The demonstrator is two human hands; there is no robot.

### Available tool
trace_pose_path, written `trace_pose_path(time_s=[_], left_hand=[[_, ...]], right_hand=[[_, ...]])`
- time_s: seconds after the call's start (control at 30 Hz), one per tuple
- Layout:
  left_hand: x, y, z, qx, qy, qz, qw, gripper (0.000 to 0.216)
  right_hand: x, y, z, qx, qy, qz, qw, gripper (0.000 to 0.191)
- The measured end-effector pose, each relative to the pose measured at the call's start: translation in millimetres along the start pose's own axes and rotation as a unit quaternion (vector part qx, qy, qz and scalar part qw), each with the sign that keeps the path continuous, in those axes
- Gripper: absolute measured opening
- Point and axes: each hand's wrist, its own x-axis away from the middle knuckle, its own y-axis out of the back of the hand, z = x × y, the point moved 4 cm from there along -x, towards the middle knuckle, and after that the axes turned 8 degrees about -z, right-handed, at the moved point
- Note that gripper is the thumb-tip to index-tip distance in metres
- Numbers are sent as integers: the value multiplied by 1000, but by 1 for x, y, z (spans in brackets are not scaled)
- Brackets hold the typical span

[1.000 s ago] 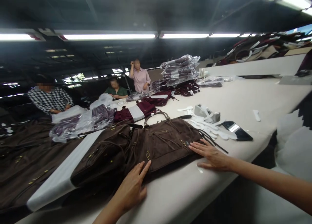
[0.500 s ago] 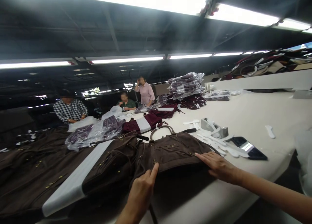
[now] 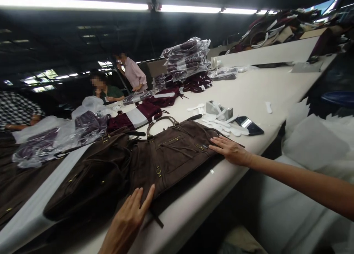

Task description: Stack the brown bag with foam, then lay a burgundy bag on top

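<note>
A brown suede handbag [image 3: 171, 154] lies flat on the white table [image 3: 249, 95], its handles toward the far side. My left hand [image 3: 125, 221] rests flat and open on the bag's near left edge. Flat and open too, my right hand [image 3: 229, 150] presses on the bag's right end. A second brown bag [image 3: 88, 176] lies against the first one on its left.
White paper strips [image 3: 221, 119], a tape dispenser [image 3: 218, 110] and a phone [image 3: 249, 125] lie right of the bag. Maroon bags [image 3: 135, 117] and plastic-wrapped bags [image 3: 185, 58] sit further along. Three people [image 3: 106, 90] work at the far left. White sheets [image 3: 312, 143] hang right.
The view has tilted down and swung left. My left hand went from raised with a finger on the bag to lying flat at its near edge. The right hand kept its place.
</note>
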Motion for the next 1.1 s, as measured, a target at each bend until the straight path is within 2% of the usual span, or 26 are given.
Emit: trace_pose_path(time_s=[0.1, 0.2, 0.33, 0.4, 0.5, 0.57, 0.6, 0.67, 0.73, 0.8, 0.9, 1.0, 1.1], left_hand=[[13, -3, -5, 3, 42, 23, 999, 69], [19, -2, -20, 30, 92, 43, 994, 63], [12, 18, -34, 83, 127, 81, 985, 51], [-1, 35, -34, 100, 118, 119, 981, 49], [-38, 54, -21, 140, 108, 216, 960, 45], [-71, 55, -5, 159, 122, 291, 936, 53], [-88, 52, 3, 155, 131, 307, 930, 59], [-123, 42, 13, 166, 137, 263, 940, 60], [-146, 27, 8, 213, 110, 172, 956, 53], [-149, 6, -8, 273, 67, 119, 952, 60], [-130, -28, -35, 323, 59, 146, 933, 60], [-113, -42, -44, 337, 74, 152, 926, 58], [-110, -44, -42, 336, 69, 150, 927, 56]], right_hand=[[12, -2, -2, -21, 17, 1, 1000, 54], [21, -1, -3, -56, -8, -21, 998, 56], [26, 0, 2, -112, -31, -28, 993, 63], [28, 0, 5, -119, -35, -24, 992, 63], [31, -1, 7, -121, -43, -15, 992, 63], [31, -1, 7, -122, -47, -8, 991, 63], [32, -1, 7, -122, -46, -5, 991, 63], [34, -2, 7, -117, -42, -1, 992, 62], [37, -6, 5, -108, -42, 4, 993, 62], [38, -9, 2, -105, -44, 11, 993, 62], [25, 0, -4, -118, -51, 50, 990, 56], [-18, 40, -5, -124, -67, 84, 986, 52], [-78, 93, 5, -91, -49, 26, 994, 54]])
